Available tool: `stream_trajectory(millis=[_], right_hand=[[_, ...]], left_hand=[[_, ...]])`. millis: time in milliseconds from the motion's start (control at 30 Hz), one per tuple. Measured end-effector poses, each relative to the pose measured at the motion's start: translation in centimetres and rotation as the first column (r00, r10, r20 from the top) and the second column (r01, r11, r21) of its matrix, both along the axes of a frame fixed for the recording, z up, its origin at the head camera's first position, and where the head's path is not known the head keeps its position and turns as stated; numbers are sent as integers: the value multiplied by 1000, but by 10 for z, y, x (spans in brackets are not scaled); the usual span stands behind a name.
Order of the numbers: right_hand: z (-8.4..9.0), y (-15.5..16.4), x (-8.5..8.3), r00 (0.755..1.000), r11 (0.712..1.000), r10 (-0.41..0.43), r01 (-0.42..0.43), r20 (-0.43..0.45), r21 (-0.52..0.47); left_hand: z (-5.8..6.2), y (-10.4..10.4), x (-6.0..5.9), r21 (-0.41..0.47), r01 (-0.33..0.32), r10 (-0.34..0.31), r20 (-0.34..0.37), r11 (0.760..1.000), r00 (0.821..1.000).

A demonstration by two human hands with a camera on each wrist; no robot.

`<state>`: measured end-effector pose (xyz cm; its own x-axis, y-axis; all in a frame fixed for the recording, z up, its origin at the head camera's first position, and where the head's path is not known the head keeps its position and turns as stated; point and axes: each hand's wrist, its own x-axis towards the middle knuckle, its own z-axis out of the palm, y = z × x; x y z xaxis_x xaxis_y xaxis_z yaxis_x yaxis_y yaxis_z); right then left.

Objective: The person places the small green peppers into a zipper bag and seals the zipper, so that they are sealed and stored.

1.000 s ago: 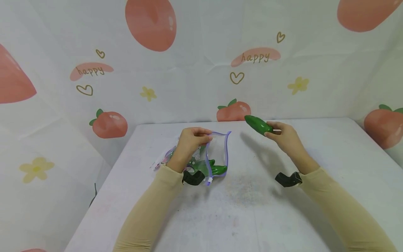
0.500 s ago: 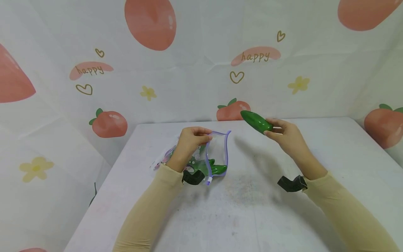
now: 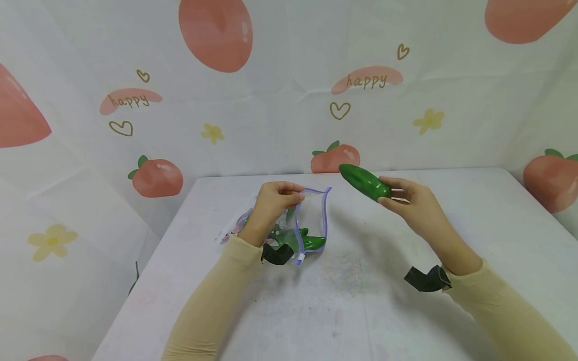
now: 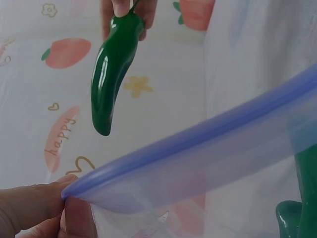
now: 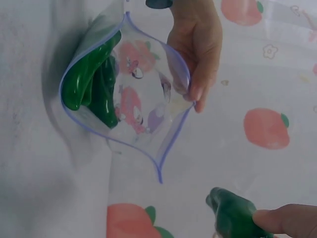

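Note:
My left hand (image 3: pixel 273 203) pinches the upper rim of a clear zip bag (image 3: pixel 311 220) with a purple edge and holds its mouth open above the table. Green peppers (image 3: pixel 311 243) lie inside the bag (image 5: pixel 124 94), seen as green shapes (image 5: pixel 91 82) in the right wrist view. My right hand (image 3: pixel 408 200) grips a glossy green pepper (image 3: pixel 365 182) by its stem end in the air, just right of the bag's mouth. The left wrist view shows that pepper (image 4: pixel 111 74) hanging above the purple rim (image 4: pixel 198 148), with my fingers (image 4: pixel 44 208) pinching the rim.
The white table (image 3: pixel 361 301) carries the bag near its middle. A fabric backdrop (image 3: pixel 289 90) with peach prints and the word "happy" closes off the back and both sides. Black wrist camera mounts (image 3: pixel 426 278) show at both cuffs.
My right hand has carried the green pepper leftward, toward the bag's mouth. The left hand and the bag have stayed in place.

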<state>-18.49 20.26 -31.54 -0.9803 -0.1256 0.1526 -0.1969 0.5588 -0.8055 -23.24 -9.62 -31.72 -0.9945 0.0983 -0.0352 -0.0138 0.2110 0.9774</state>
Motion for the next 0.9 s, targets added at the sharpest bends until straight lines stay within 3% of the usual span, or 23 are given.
stream_trajectory(millis=[500, 900], right_hand=[[-1, -6, 20, 998, 998, 60, -60, -17, -31], [-6, -13, 30, 994, 994, 104, -104, 34, -26]], left_hand=[[1, 0, 1, -6, 2, -2, 2, 1000, 1000], [-1, 0, 0, -10, -9, 9, -11, 1000, 1000]])
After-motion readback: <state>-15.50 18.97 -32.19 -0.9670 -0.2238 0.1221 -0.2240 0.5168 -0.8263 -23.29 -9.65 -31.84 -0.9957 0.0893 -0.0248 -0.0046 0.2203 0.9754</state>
